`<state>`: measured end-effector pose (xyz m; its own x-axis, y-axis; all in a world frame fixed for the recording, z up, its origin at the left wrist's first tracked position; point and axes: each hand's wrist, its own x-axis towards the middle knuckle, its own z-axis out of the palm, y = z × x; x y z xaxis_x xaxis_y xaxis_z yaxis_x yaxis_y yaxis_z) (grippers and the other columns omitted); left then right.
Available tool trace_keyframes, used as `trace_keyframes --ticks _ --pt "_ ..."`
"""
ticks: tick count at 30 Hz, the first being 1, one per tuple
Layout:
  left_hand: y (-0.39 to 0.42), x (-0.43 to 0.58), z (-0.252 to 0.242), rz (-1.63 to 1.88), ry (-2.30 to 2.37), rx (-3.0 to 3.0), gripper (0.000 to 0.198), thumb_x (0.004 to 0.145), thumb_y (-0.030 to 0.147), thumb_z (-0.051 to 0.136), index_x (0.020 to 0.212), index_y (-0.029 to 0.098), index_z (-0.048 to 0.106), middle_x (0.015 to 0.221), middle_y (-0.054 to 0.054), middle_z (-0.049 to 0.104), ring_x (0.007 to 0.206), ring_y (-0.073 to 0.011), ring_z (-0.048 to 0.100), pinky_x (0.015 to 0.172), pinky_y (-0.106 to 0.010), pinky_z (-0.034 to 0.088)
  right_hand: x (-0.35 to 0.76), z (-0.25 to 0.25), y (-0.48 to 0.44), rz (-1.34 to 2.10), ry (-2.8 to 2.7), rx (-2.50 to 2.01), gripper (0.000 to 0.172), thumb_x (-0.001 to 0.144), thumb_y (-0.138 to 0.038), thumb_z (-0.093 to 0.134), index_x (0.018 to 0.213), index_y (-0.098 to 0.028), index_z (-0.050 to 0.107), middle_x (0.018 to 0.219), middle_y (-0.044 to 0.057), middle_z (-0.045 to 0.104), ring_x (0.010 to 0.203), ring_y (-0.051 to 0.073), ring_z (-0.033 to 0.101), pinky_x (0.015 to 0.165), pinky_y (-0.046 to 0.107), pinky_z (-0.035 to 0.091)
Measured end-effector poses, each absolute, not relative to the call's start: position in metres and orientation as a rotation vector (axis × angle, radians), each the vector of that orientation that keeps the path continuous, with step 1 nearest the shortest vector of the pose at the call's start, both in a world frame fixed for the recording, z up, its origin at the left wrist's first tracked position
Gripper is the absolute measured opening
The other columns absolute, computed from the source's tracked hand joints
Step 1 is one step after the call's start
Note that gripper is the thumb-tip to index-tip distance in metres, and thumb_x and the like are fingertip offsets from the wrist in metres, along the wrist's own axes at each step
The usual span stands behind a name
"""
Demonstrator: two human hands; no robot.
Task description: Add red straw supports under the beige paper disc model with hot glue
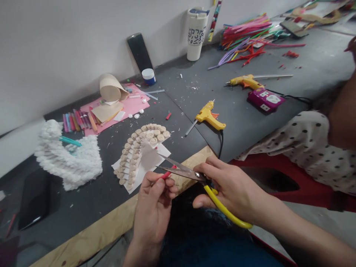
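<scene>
A thin red stick (166,174), perhaps a piece of crayon or rolled paper, is pinched between the thumb and fingers of my left hand (155,200). My right hand (232,189) grips a pair of scissors with yellow handles (226,211). The parted blades (182,171) point left, and the red stick's upper end lies at them. Just beyond my left hand, a curved craft piece covered in beige paper rolls (136,148) rests on white card (147,163). Another short red piece (168,116) lies farther back on the dark table.
Two yellow glue guns (208,115) (247,81) lie right of centre, near a purple power socket (265,99). A fluffy white craft piece (75,167) sits left. Behind are pink paper (133,107), a tumbler (196,35) and pipe cleaners (247,31). A person in dotted clothing (303,148) sits right.
</scene>
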<state>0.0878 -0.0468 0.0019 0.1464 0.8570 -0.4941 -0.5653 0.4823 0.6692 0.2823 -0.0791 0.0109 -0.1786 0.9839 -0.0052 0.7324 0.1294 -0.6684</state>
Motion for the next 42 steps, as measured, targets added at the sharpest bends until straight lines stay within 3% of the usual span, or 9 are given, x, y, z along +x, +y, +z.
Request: trace_keyframes --ticks 17,23,42 --pt "-0.0445 0.0919 0.0034 1.058 0.986 0.386 0.028 0.059 0.025 0.092 0.070 0.019 0.067 0.061 0.004 0.066 0.053 -0.0064 0.062 0.049 -0.011 0.050 0.2827 0.0131 -0.0787 0.813 -1.983 -1.658 0.070 0.075 -0.082 0.055 0.097 -0.017 0.066 0.086 0.006 0.059 0.058 0.013 0.053 0.055 0.028 0.046" --pt "-0.0457 0.0901 0.0036 1.072 0.981 0.371 0.028 0.058 0.025 0.093 0.071 0.019 0.068 0.061 0.004 0.066 0.053 -0.0061 0.062 0.050 -0.010 0.050 0.2841 0.0126 -0.0778 0.802 -1.988 -1.634 0.067 0.075 -0.079 0.060 0.101 -0.017 0.063 0.091 0.008 0.059 0.068 0.017 0.058 0.062 0.031 0.051" --pt "-0.0452 0.0901 0.0037 1.066 0.975 0.378 0.027 0.058 0.024 0.093 0.070 0.020 0.070 0.060 0.004 0.067 0.052 -0.0065 0.063 0.049 -0.011 0.051 0.2843 0.0124 -0.0785 0.814 -2.004 -1.656 0.068 0.077 -0.081 0.056 0.100 -0.017 0.063 0.091 0.008 0.058 0.066 0.017 0.058 0.060 0.031 0.050"
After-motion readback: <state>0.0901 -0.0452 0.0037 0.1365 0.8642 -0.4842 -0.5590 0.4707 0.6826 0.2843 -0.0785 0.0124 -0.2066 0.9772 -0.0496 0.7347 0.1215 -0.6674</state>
